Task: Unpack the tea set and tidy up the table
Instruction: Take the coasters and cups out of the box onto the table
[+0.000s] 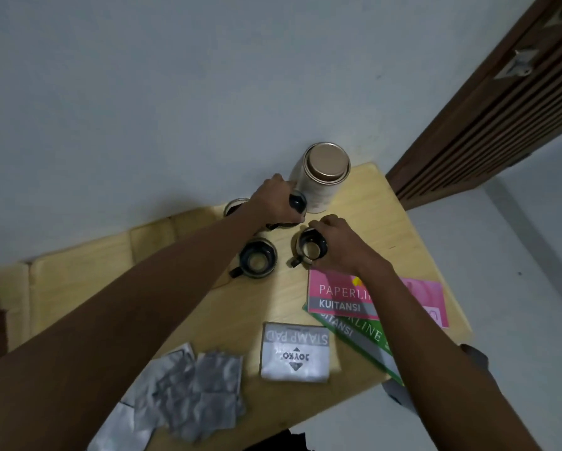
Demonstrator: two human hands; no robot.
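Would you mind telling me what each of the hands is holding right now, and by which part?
The right hand grips a dark cup by its rim. The left hand covers a dark rounded piece from above; the exact hold is hidden.

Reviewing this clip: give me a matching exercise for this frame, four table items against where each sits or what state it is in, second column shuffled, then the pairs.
Things:
1. Tall canister with gold lid
2. Stamp pad box
3. Crumpled silver wrapping
4. Cup under the right hand

Places or states:
A. Near the table's front edge, lettering upside down to the camera
B. Gripped at the rim, beside the pink receipt book
C. Upright at the far side, next to the left hand
D. Lying loose at the near left corner

Pairs: 1-C, 2-A, 3-D, 4-B
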